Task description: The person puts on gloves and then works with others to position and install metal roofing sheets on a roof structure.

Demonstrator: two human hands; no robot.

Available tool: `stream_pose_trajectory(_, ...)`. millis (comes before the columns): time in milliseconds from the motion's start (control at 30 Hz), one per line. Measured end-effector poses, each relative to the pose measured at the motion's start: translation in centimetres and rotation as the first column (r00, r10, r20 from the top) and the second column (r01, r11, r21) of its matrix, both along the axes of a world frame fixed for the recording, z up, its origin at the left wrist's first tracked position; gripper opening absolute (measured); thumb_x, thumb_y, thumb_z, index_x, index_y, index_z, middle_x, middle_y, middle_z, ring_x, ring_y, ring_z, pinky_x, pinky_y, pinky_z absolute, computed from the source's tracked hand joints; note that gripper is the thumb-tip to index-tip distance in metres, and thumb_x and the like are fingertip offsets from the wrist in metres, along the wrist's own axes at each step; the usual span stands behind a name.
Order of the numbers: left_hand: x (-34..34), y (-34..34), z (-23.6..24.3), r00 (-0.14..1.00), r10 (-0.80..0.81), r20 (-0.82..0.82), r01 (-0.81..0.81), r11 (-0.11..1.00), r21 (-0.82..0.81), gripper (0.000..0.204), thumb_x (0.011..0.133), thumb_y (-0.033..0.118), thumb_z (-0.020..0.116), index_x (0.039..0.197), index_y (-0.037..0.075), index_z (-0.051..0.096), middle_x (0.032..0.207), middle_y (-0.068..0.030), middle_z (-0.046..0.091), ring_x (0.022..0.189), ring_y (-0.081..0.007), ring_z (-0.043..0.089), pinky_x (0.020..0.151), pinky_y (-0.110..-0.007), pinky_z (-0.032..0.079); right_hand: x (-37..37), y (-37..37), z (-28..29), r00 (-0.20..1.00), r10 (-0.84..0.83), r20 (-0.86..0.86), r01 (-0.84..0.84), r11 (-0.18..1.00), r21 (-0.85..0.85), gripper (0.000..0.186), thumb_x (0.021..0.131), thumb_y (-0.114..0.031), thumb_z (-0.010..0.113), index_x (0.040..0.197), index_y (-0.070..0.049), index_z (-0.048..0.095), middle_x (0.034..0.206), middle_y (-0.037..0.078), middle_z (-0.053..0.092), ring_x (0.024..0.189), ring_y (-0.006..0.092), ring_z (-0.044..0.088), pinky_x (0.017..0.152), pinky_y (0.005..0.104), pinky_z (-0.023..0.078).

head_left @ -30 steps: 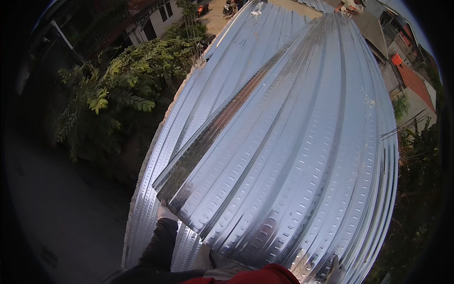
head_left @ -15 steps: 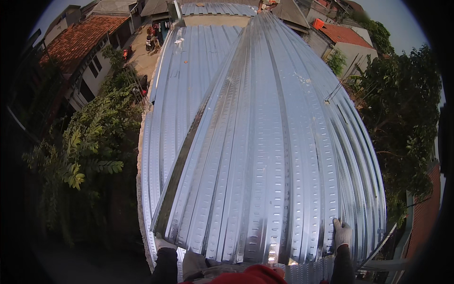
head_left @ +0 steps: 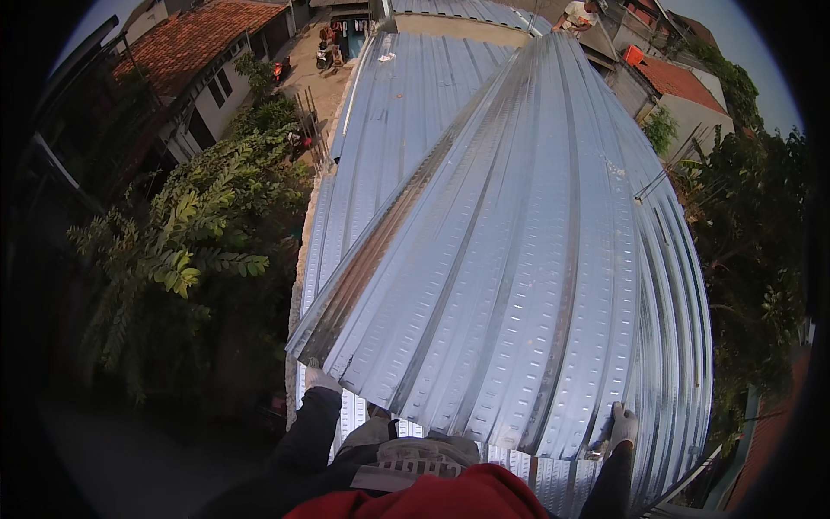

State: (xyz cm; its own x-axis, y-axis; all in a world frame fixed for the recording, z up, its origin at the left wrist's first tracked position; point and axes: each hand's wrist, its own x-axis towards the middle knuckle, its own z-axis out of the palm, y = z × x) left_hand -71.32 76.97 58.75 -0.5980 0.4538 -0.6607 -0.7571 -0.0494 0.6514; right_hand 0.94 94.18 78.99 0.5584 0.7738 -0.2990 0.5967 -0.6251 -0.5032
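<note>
A long ribbed metal sheet (head_left: 510,285) lies slantwise over other ribbed metal sheets (head_left: 393,112). My left hand (head_left: 322,381), in a pale glove, is closed on the sheet's near edge by its left corner, which is lifted and tilted. My right hand (head_left: 624,426), also gloved, grips the sheet near its right near corner, with the fingers partly hidden. At the narrow-looking far end, another person (head_left: 577,16) bends with hands at the sheet.
A rough masonry edge (head_left: 304,251) drops off at the left, beside leafy trees (head_left: 186,233). More trees (head_left: 756,233) stand on the right. Thin rods (head_left: 670,173) stick up by the right edge. A tiled-roof house (head_left: 203,52) and a paved yard lie far left.
The sheet's near left corner has shifted left and up with my left hand, reaching the roof's left edge. My right hand keeps its grip. The view has turned, showing more of the other person.
</note>
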Motion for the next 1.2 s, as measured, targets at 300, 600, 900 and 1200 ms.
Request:
stream_pose_trajectory(300, 0.3, 7.2, 9.0, 0.992, -0.042, 0.116, 0.007, 0.958, 0.288, 0.053, 0.106, 0.045, 0.041, 0.145, 0.012, 0.055, 0.142, -0.0089, 0.061, 0.125, -0.0316, 0.060, 0.105, -0.048, 0.049, 6.1, -0.2, -10.5, 0.991, -0.122, 0.050, 0.118, 0.990, 0.078, 0.057, 0.096, -0.052, 0.064, 0.100, 0.004, 0.072, 0.085, 0.017, 0.074, 0.081, 0.0281, 0.072, 0.073, 0.0425, 0.053)
stream_pose_trajectory(600, 0.2, 13.6, 6.9, 0.991, -0.093, 0.098, 0.064, 0.961, 0.268, 0.060, 0.104, 0.054, 0.044, 0.144, 0.011, 0.055, 0.139, -0.0121, 0.062, 0.122, -0.0365, 0.061, 0.104, -0.053, 0.050, 9.2, -0.3, -17.4, 0.966, -0.158, 0.205, 0.155, 0.987, 0.028, 0.052, 0.098, -0.050, 0.065, 0.093, 0.001, 0.069, 0.075, 0.011, 0.068, 0.061, 0.0202, 0.062, 0.053, 0.0386, 0.048)
stream_pose_trajectory(900, 1.2, 18.8, 9.4, 0.968, -0.107, 0.226, 0.054, 0.971, 0.232, 0.063, 0.102, 0.056, 0.044, 0.149, 0.014, 0.049, 0.148, -0.0140, 0.055, 0.131, -0.0405, 0.053, 0.106, -0.058, 0.048, 6.7, 4.6, -17.6, 0.963, -0.263, -0.052, 0.261, 0.964, -0.048, 0.049, 0.095, -0.041, 0.071, 0.089, 0.008, 0.068, 0.079, 0.015, 0.069, 0.073, 0.0219, 0.065, 0.068, 0.0388, 0.051)
stream_pose_trajectory(1200, 0.9, 32.4, 10.0, 0.963, -0.160, 0.217, 0.103, 0.962, 0.253, 0.058, 0.107, 0.048, 0.036, 0.152, 0.012, 0.046, 0.152, -0.0152, 0.052, 0.136, -0.0394, 0.051, 0.112, -0.060, 0.042, 7.8, 10.3, -19.8, 0.947, -0.321, -0.011, 0.321, 0.947, 0.000, 0.048, 0.097, -0.044, 0.070, 0.100, 0.003, 0.068, 0.079, 0.006, 0.065, 0.064, 0.0172, 0.061, 0.054, 0.0346, 0.048)
